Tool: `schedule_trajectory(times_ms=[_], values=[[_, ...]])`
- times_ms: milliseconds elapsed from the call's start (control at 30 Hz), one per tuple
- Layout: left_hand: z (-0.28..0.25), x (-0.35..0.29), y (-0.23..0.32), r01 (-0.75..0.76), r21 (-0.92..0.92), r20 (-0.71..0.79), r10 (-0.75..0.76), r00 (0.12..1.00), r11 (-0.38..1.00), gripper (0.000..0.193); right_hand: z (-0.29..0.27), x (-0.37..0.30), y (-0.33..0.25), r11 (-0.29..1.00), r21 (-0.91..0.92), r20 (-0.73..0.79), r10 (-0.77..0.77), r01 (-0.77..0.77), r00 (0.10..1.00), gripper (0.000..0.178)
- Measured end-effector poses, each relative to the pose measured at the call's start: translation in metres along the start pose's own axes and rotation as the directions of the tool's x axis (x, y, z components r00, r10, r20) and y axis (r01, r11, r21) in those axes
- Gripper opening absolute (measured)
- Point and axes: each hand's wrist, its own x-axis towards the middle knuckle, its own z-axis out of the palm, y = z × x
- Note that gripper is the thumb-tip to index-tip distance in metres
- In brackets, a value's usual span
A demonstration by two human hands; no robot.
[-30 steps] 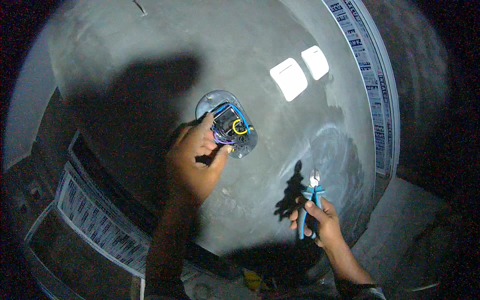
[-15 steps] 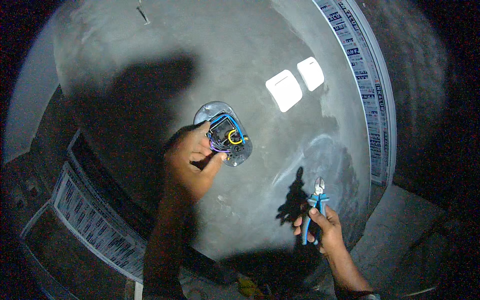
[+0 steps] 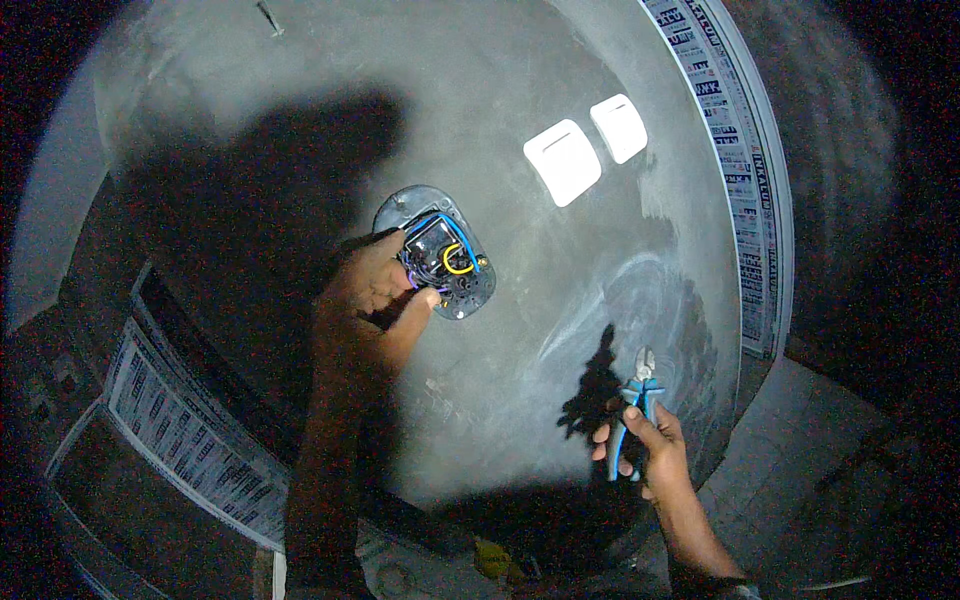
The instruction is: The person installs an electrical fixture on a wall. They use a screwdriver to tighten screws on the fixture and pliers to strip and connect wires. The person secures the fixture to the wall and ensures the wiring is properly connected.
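Note:
My left hand [image 3: 375,290] is closed around the near left edge of a dark grey, oblong electrical fitting [image 3: 485,295] with rounded ends. Its open face shows a black box-like middle and blue, yellow and purple wires looped around it. Behind the fitting is a grey plastered wall [image 3: 480,400]; whether the two touch cannot be told. Lower right, my right hand [image 3: 655,450] grips diagonal cutting pliers [image 3: 645,385] by their blue and grey handles. The pliers' metal jaws point upward, apart from the fitting, and hold nothing visible.
Two white switch plates [image 3: 565,163] sit on the wall, up and right of the fitting. A frame covered in printed protective film [image 3: 745,200] runs along the right edge. Another film-covered frame [image 3: 190,440] is at lower left. A small metal piece [image 3: 268,18] sticks out at the top.
The wall, switch plates and fitting appear slightly higher and further left in the picture. Both hands keep their holds on the fitting and the pliers.

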Motion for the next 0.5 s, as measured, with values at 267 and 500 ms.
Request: schedule_trajectory(times_ms=[267,500], values=[[-0.008,0.007,-0.012,-0.290,0.292,0.088,0.276,0.957,0.912,0.036,-0.003,0.002,0.001,0.999,-0.036,-0.069,0.024,-0.027,0.997,0.028],[-0.027,-0.018,-0.002,-0.075,0.340,-0.161,0.136,0.977,0.938,0.033,-0.001,-0.002,0.020,0.994,-0.107,0.039,0.034,-0.029,0.999,0.022]])
